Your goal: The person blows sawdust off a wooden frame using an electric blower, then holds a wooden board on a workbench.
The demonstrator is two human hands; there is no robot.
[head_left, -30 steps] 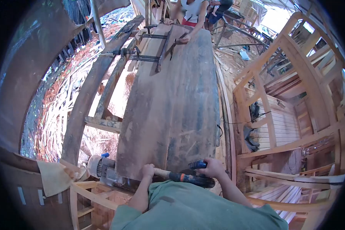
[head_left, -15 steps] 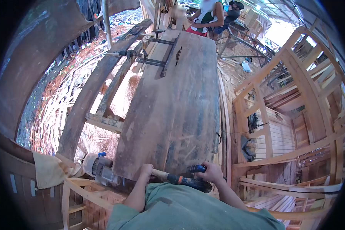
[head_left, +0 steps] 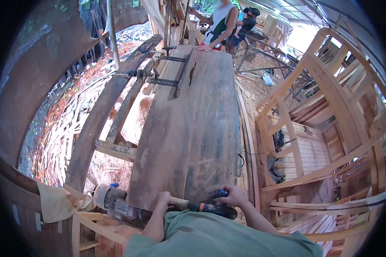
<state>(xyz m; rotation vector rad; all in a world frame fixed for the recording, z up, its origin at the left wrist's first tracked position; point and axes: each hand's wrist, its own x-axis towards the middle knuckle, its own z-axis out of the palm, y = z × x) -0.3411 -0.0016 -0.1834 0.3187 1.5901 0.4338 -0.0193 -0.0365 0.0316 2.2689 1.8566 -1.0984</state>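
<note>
Close to my body, at the near end of a worn wooden saw table [head_left: 180, 141], both my hands are closed. My left hand [head_left: 164, 200] wraps round the pale, stick-like end of a long tool [head_left: 196, 205] with a black body and an orange band. A blue-and-black piece [head_left: 218, 194] is in the grip of my right hand [head_left: 236, 197], just above the tool's black end; whether the two are joined I cannot tell. Farther up, a toothed saw blade [head_left: 192, 73] sticks out of the tabletop beside a clamped wooden fence [head_left: 183, 73].
Clamps [head_left: 164, 81] hold the fence at the far left. A motor [head_left: 109, 197] sits at the near left corner. Wooden frames [head_left: 330, 85] crowd the right side. A person in a white and green top [head_left: 223, 21] stands at the far end; another person [head_left: 246, 28] holds a child behind.
My view has shifted slightly, so the table appears lower. The far person has one hand on the table end and the other raised to an upright. My hands keep their hold.
</note>
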